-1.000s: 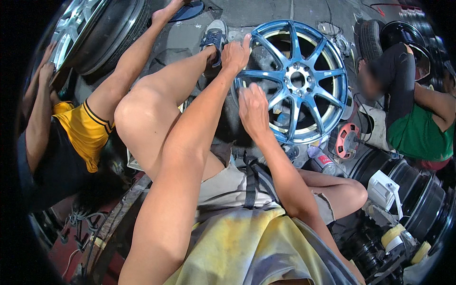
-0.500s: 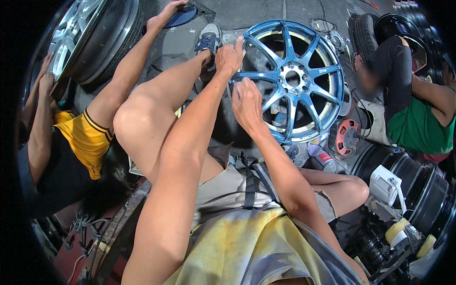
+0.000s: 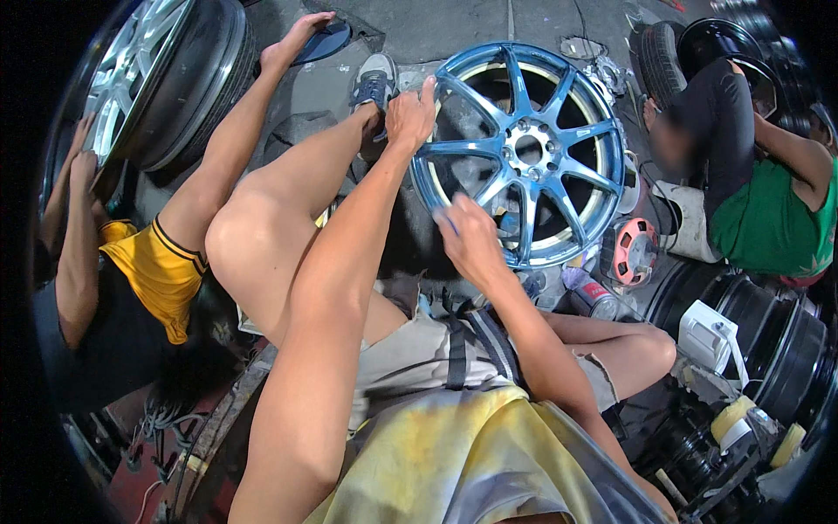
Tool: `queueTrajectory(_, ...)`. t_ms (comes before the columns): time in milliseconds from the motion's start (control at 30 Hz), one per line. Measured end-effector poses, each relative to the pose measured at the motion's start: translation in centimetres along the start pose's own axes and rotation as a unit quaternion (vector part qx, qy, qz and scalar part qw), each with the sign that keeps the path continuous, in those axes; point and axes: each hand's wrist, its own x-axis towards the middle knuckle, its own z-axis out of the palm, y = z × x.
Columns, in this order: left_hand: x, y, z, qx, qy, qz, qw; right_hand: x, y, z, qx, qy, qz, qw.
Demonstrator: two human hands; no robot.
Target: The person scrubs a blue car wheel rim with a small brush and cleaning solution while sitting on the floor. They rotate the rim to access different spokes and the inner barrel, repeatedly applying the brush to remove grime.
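A blue multi-spoke wheel rim with a silvery hub stands in front of me, tilted face up toward me. My left hand is closed on the upper left of its outer edge, one finger pointing up along the lip. At the lower left edge, my right hand is closed with curled fingers against the lip. A bluish patch shows at its blurred fingertips; whatever is pinched there is too small and hidden to name.
At left, a person in yellow shorts holds a silver wheel with a tyre. At right sits a person in a green top. A spray can, a red-and-black reel, black rims and a white box lie nearby.
My right hand has slid down along the rim's left side, from beside a spoke to the lower left edge. My left hand keeps its place on the edge.
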Motion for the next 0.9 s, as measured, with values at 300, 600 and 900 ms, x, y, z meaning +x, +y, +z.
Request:
queueTrajectory(300,-0.1,-0.2,0.0,0.000,-0.012,-0.004,1.000,-6.0,2.9,-6.1,0.088,0.097,0.082,0.988)
queueTrajectory(600,-0.2,0.2,-0.2,0.005,-0.023,-0.010,1.000,-5.4,3.2,-4.3,-0.030,0.068,0.004,0.997)
queueTrajectory(900,-0.4,0.5,-0.5,-0.013,-0.029,-0.031,0.999,1.0,6.1,-8.4,-0.175,-0.042,-0.090,0.979)
